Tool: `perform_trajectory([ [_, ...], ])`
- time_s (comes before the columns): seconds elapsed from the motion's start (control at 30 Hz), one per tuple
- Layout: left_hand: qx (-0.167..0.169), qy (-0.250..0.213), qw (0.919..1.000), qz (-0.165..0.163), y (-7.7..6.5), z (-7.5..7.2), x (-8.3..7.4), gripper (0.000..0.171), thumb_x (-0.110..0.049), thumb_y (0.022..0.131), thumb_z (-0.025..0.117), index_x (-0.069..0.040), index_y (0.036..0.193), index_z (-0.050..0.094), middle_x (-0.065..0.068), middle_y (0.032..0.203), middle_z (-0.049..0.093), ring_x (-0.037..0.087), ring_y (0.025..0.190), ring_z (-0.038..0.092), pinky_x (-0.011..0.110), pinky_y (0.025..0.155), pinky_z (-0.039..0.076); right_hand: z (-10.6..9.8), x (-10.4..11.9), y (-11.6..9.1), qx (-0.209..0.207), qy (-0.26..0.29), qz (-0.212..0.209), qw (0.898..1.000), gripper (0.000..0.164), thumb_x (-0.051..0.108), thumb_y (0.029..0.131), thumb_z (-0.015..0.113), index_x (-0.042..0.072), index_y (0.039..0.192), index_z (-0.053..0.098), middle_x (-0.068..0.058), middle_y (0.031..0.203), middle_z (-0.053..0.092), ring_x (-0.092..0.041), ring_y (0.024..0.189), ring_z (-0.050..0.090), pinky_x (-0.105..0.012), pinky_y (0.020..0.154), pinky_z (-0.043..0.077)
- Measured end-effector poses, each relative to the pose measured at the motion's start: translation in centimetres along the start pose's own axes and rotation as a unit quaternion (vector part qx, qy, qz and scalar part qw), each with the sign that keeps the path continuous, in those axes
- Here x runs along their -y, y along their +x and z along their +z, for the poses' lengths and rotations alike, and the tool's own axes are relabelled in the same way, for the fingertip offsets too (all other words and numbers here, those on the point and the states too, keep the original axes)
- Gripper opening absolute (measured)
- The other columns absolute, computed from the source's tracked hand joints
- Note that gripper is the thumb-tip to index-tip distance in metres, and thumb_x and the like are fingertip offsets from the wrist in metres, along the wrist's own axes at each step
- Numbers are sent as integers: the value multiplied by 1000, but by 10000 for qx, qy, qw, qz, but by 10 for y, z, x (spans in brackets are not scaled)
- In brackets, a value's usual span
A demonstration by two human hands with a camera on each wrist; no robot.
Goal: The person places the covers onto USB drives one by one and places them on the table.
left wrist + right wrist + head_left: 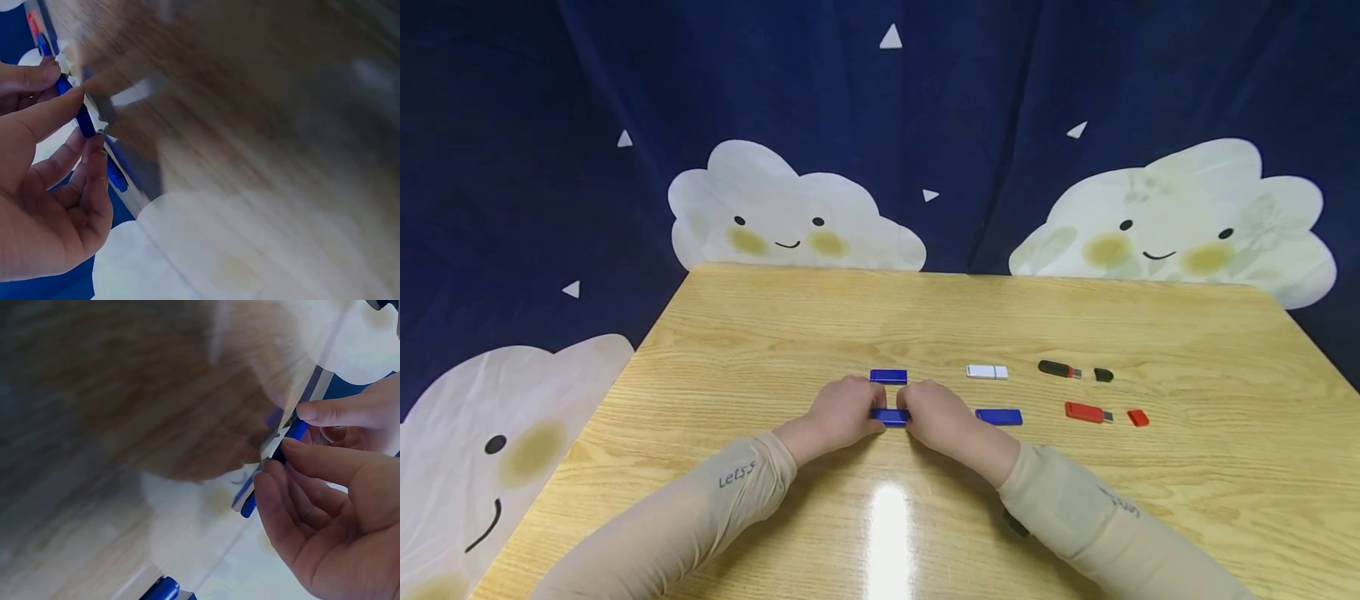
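Both hands pinch one blue USB stick just over the table, lying crosswise between them. My left hand has its thumb and fingertips on the stick's left end; my right hand grips the right end the same way. In the left wrist view the held USB stick shows between thumb and fingers. The right wrist view shows the held stick with both thumbs on it. Just behind the hands lies a second blue USB stick, and a third blue USB stick rests right of the right hand.
A white USB stick lies at the back. Farther right are an uncapped black USB stick beside its cap, and an uncapped red USB stick beside its cap. All lie on the wooden table, before a dark blue curtain.
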State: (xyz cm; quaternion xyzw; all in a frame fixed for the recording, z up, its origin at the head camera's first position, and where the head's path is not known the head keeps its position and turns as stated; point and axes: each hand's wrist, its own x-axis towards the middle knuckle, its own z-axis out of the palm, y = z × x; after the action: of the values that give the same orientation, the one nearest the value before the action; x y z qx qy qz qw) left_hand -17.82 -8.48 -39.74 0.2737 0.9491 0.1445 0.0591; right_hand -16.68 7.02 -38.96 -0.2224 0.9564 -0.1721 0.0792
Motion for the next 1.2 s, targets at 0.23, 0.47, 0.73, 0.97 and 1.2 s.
perform_trajectory([
  [0.23, 88, -160, 9998, -122, 1, 2, 1, 18, -19, 73, 78, -12, 78, 62, 1, 74, 60, 20, 77, 57, 37, 67, 47, 1, -1, 1, 91, 9, 104, 9999, 10, -8, 75, 64, 2, 77, 66, -6, 71, 65, -15, 62, 50, -30, 60, 46],
  [0.47, 184, -280, 9992, -195, 2, 3, 2, 19, -19, 73, 79, -11, 77, 62, 0, 71, 57, 18, 74, 53, 34, 67, 45, 2, -1, 1, 101, 61, 135, 9998, 10, -7, 75, 64, 3, 74, 66, -5, 69, 64, -15, 60, 48, -29, 59, 45],
  [0.73, 234, -369, 9985, -317, 3, 3, 1, 18, -18, 73, 78, -11, 77, 61, -1, 71, 56, 15, 71, 51, 31, 64, 43, 2, -2, 1, 152, 86, 173, 9997, 10, -7, 75, 65, 3, 77, 66, -5, 72, 65, -14, 62, 49, -30, 61, 46],
  [0.97, 273, -475, 9980, -319, 0, 3, 0, 18, -16, 74, 77, -9, 78, 61, 0, 71, 55, 14, 68, 48, 30, 59, 42, 3, -3, -1, 153, 146, 139, 9997, 11, -4, 74, 68, 4, 81, 66, -7, 76, 67, -15, 64, 52, -32, 60, 47],
  [1.2, 268, -394, 9979, -450, 2, -5, -3, 19, -22, 75, 75, -10, 82, 63, -1, 74, 57, 13, 69, 50, 28, 59, 43, -1, -4, -6, 202, 34, 312, 9993, 19, 6, 75, 72, 6, 93, 66, -5, 85, 68, -18, 75, 60, -37, 64, 50],
])
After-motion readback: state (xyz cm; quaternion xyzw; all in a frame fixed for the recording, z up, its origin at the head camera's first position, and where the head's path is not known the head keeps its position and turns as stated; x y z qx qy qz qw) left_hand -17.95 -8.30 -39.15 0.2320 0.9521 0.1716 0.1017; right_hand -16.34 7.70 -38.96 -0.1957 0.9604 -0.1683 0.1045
